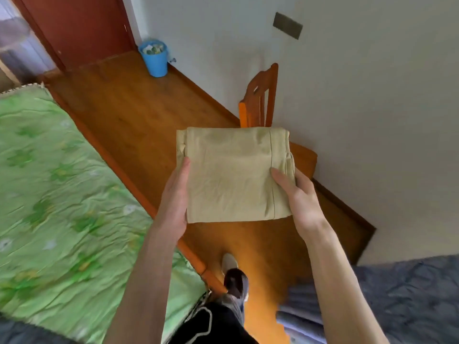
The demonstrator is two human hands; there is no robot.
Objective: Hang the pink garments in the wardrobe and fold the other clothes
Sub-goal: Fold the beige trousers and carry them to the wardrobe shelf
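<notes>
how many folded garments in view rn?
1. A folded beige garment, held in the air between the left hand and right hand, over the floor in front of the wooden chair. Others may lie outside the frame.

A wooden floor (129, 115) carries a blue bucket (155, 59) and an orange chair (263, 105).

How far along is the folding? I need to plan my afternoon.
Done: the beige garment is folded into a neat square. In hand: the left hand and right hand carry it above the floor. Left: setting it down; no pink garments or wardrobe are in view.
</notes>
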